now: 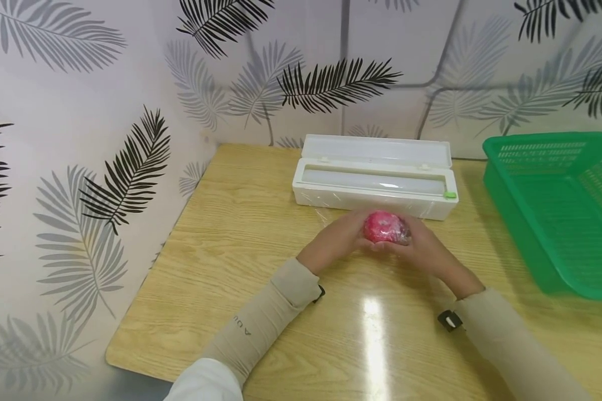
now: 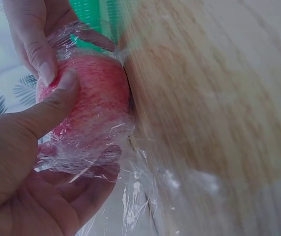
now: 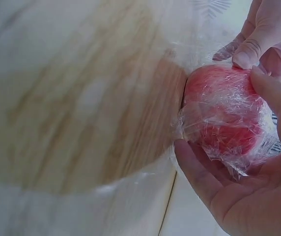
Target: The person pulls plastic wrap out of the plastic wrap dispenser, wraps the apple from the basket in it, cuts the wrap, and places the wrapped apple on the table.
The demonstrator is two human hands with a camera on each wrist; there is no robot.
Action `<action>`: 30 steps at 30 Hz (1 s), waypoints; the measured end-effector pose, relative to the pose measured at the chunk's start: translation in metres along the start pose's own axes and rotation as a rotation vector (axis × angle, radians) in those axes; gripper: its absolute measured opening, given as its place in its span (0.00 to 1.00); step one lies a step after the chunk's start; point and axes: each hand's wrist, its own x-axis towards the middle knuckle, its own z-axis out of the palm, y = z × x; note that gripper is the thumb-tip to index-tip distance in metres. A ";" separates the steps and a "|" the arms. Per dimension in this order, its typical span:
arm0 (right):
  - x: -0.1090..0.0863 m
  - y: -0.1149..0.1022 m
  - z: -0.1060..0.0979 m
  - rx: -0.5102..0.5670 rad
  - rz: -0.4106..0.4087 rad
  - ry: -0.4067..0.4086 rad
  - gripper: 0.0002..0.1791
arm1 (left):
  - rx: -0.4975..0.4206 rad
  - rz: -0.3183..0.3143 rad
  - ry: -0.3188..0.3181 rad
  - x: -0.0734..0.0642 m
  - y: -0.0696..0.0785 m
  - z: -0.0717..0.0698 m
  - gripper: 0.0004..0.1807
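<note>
A red apple (image 1: pixel 384 227) wrapped in crinkled clear cling film (image 3: pixel 229 130) is held between both hands, just in front of a white cling film dispenser (image 1: pixel 376 196). My left hand (image 1: pixel 338 236) grips one side, its thumb lying across the apple's skin in the left wrist view. On the other side my right hand (image 1: pixel 428 250) grips it, with thumb on top and fingers curled beneath in the right wrist view. The two thumbs nearly meet. Loose film (image 2: pixel 130 189) hangs off the apple over the wooden table (image 2: pixel 214 98).
The dispenser's lid (image 1: pixel 376 150) stands open, showing the film roll (image 1: pixel 373 181) and a small green slider (image 1: pixel 450 195). A green plastic basket (image 1: pixel 524 223) stands at the right. Leaf-patterned covering (image 1: pixel 80 167) lines the wall behind and to the left.
</note>
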 end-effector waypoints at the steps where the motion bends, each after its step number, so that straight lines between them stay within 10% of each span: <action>1: 0.000 0.000 0.000 0.012 -0.009 0.004 0.39 | 0.012 -0.005 -0.002 0.001 0.000 0.001 0.38; 18: -0.020 -0.015 -0.022 -0.164 0.037 0.111 0.39 | 0.158 -0.017 -0.013 -0.003 0.013 -0.013 0.41; 23: -0.019 -0.011 -0.046 -0.170 0.060 0.324 0.27 | 0.278 0.055 0.020 0.002 0.026 -0.028 0.25; 30: -0.006 0.012 -0.071 -0.218 0.166 0.401 0.41 | 0.417 0.207 0.056 0.033 0.055 -0.039 0.14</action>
